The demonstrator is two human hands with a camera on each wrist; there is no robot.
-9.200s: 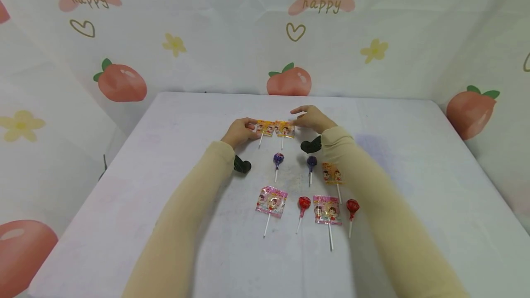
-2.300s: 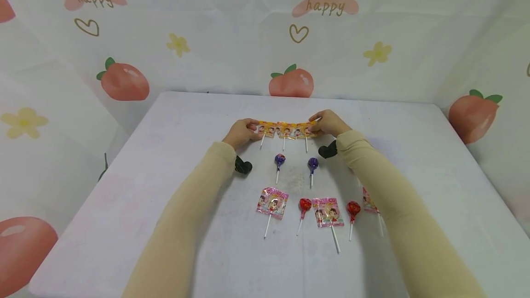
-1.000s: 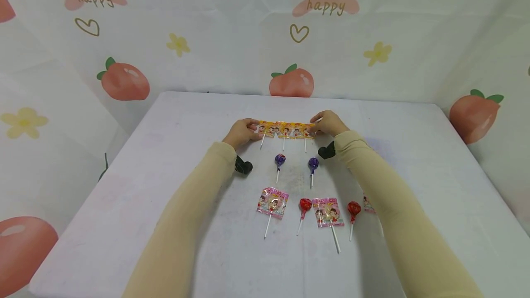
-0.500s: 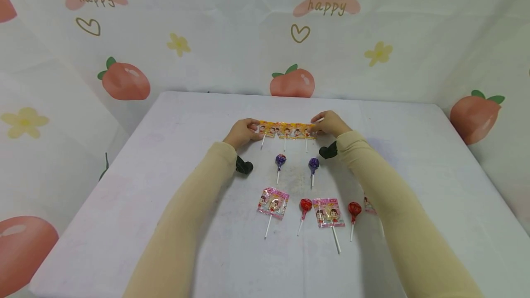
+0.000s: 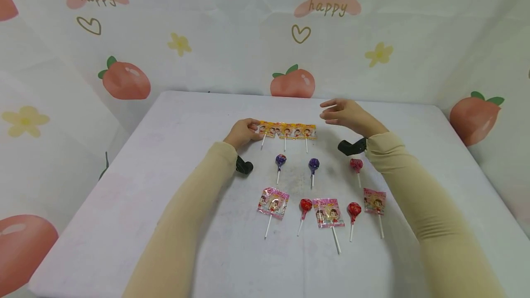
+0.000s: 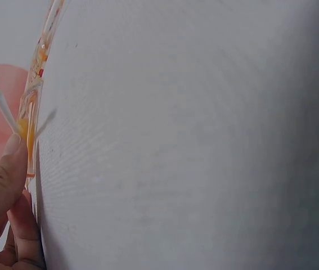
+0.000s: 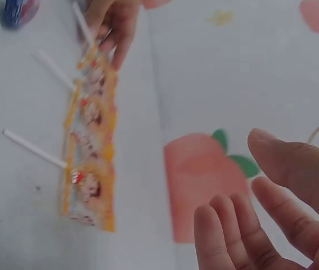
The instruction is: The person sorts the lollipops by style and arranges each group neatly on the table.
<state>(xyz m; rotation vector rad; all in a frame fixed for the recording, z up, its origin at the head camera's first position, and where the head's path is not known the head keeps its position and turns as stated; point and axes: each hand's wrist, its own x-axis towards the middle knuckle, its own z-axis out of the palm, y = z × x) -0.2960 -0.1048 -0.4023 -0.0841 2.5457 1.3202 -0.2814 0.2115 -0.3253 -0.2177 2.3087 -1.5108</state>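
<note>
Three flat lollipops in yellow wrappers lie side by side in a row toward the back of the table, sticks toward me. My left hand (image 5: 241, 133) pinches the outer edge of the left yellow lollipop (image 5: 266, 128); in the left wrist view the thumb (image 6: 14, 147) and fingers are on either side of its wrapper. The middle yellow lollipop (image 5: 286, 130) and right yellow lollipop (image 5: 308, 131) adjoin it, edges touching or overlapping. My right hand (image 5: 349, 116) is raised to the right of the row, fingers loosely extended, holding nothing.
Two purple ball lollipops (image 5: 313, 164) and a pinkish-red one (image 5: 356, 165) form a middle row. Nearer me, pink-wrapped flat lollipops (image 5: 273, 202) alternate with red ball lollipops (image 5: 305, 205). A printed cloth backdrop (image 5: 232, 49) stands behind the white table (image 5: 132, 187).
A third yellow lollipop has joined the right end of the row since the oldest frame. My right hand has just let go of it and moved right and up; my left hand stays put.
</note>
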